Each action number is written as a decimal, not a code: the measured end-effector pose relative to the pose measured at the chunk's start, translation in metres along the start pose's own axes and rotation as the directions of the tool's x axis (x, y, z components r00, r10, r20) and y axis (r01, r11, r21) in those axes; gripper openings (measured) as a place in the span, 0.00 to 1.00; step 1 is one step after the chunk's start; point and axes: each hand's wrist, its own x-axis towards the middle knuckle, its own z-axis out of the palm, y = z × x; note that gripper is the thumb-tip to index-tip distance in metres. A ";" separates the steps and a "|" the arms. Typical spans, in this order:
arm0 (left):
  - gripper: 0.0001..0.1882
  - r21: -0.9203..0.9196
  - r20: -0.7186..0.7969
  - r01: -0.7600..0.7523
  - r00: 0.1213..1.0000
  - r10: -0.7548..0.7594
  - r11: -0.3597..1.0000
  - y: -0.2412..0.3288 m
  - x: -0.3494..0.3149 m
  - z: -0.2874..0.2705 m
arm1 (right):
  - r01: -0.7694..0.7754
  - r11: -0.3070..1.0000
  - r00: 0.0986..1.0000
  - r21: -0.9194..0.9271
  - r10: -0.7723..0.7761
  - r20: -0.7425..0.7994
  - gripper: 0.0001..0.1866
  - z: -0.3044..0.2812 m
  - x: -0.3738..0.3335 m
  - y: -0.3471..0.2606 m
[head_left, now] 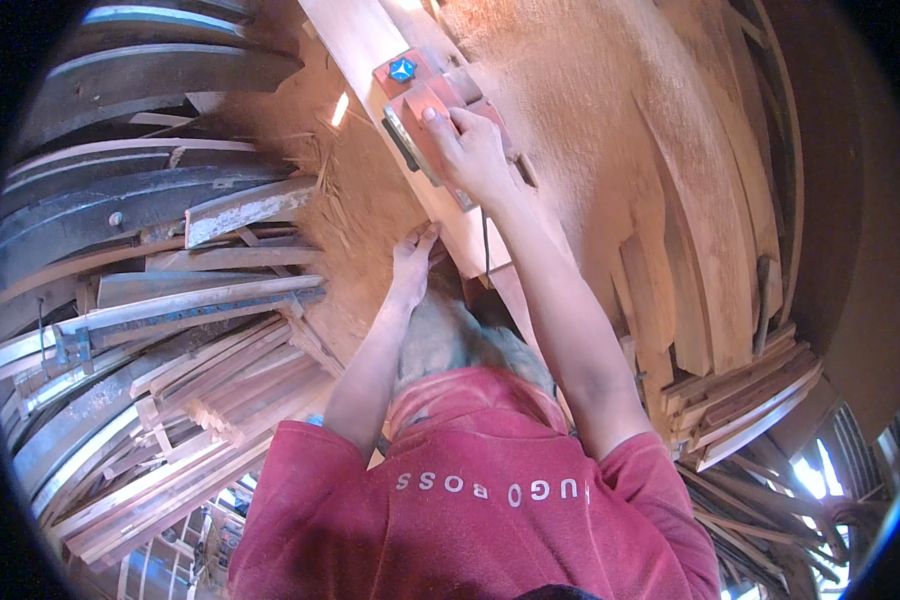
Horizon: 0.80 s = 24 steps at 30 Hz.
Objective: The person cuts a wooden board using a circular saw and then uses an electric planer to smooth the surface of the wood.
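My right hand [475, 150] is wrapped round the handle of a reddish electric planer [435, 110] with a blue knob at its far end. The planer sits on a long pale wooden board [470, 240] that runs from my waist toward the far left. A dark cord [486, 245] hangs down beside my right wrist. Closed at the left edge of the board, near its close end, is my left hand [413, 265]; its fingertips are partly hidden.
Sawdust and wood shavings [355, 215] cover the ground. Curved planks and offcuts [140, 215] lie stacked on the left, with sawn strips [240, 385] nearer me. Long boards [670, 200] coated in sawdust stretch along the right, beside a pile of short strips [740, 400].
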 end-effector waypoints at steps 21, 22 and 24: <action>0.14 0.444 0.153 -0.153 0.984 0.093 0.883 0.049 0.015 -0.003 | 0.165 0.986 0.985 0.029 -0.164 -0.046 0.34 0.083 0.250 -0.080; 0.14 0.441 0.150 -0.152 0.984 0.094 0.885 0.050 0.017 -0.004 | 0.187 0.982 0.981 0.030 -0.185 -0.056 0.34 0.087 0.260 -0.085; 0.12 0.508 0.230 -0.164 0.972 0.050 0.845 0.054 0.020 -0.004 | 0.203 0.979 0.977 0.022 -0.201 -0.068 0.34 0.094 0.285 -0.091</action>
